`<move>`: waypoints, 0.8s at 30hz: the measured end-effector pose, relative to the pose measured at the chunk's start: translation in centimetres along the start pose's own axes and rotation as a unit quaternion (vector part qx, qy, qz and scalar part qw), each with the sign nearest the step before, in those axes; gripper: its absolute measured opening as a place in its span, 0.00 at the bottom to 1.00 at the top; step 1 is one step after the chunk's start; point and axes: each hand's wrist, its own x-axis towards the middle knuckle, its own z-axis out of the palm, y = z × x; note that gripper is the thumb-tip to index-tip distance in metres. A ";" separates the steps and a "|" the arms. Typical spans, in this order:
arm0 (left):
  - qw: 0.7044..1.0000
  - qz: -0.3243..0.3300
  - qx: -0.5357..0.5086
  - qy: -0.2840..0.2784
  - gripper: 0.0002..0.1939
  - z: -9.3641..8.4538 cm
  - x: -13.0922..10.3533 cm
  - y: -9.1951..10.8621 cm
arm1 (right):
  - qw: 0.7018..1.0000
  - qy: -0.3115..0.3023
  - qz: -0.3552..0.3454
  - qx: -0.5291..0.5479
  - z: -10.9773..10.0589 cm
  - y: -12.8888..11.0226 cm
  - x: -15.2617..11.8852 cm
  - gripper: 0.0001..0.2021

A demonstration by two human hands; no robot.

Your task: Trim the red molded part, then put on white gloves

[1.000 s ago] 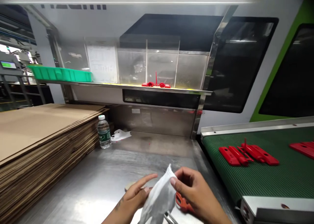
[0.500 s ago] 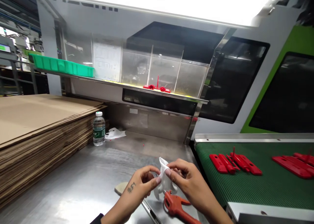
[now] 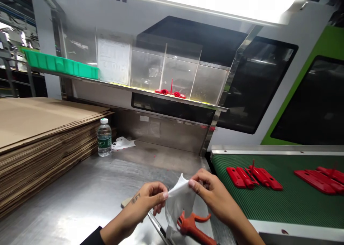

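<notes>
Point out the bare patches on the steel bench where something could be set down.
Free: the steel bench between the cardboard stack, the water bottle and the left hand; also the back strip right of the white scrap. Crowded: around both hands, the white bag, the right hand and the orange-handled tool.

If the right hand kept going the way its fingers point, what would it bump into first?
Probably the left hand. The right hand points leftward, pinching the white bag stretched between them, so the other hand's fingertips come first; depth is hard to judge.

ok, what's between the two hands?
Head view: only the white plastic bag, pinched by the left hand and right hand; orange-handled cutters lie just below.
</notes>
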 end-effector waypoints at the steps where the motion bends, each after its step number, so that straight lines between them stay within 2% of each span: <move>1: 1.000 -0.002 0.007 0.000 0.15 -0.1 0.0 0.0 | 1.000 0.004 -0.008 0.005 0.1 0.0 0.0 0.15; 4: 0.999 -0.003 0.031 0.013 0.13 -0.5 -0.1 0.3 | 0.998 -0.001 -0.047 0.037 0.6 -0.2 0.0 0.12; 6: 0.995 0.034 0.071 0.062 0.10 -0.5 -0.4 1.0 | 0.996 -0.017 -0.068 0.049 0.8 -0.6 0.0 0.11; 9: 0.959 0.177 0.170 0.142 0.06 0.4 -1.3 2.9 | 0.996 -0.044 -0.071 0.043 1.2 -1.3 0.0 0.10; 11: 0.923 0.282 0.221 0.139 0.09 1.5 -1.7 4.1 | 0.995 -0.055 -0.075 0.034 1.5 -1.5 0.1 0.09; 13: 0.906 0.329 0.243 0.107 0.13 2.6 -1.7 4.9 | 0.994 -0.055 -0.092 0.020 1.9 -1.5 0.2 0.08; 15: 0.905 0.330 0.254 0.085 0.13 3.4 -1.3 4.9 | 0.992 -0.047 -0.112 0.017 2.3 -1.1 0.1 0.08; 18: 0.918 0.297 0.246 0.090 0.12 3.7 -0.4 3.9 | 0.991 -0.046 -0.117 0.042 2.8 -0.2 -0.1 0.09; 22: 0.944 0.197 0.262 0.023 0.14 3.3 0.4 2.4 | 0.993 -0.028 -0.095 0.070 3.5 0.8 -0.6 0.09; 24: 0.953 0.144 0.265 0.016 0.18 3.1 0.2 1.8 | 0.990 -0.025 -0.081 0.116 4.1 1.3 -0.7 0.12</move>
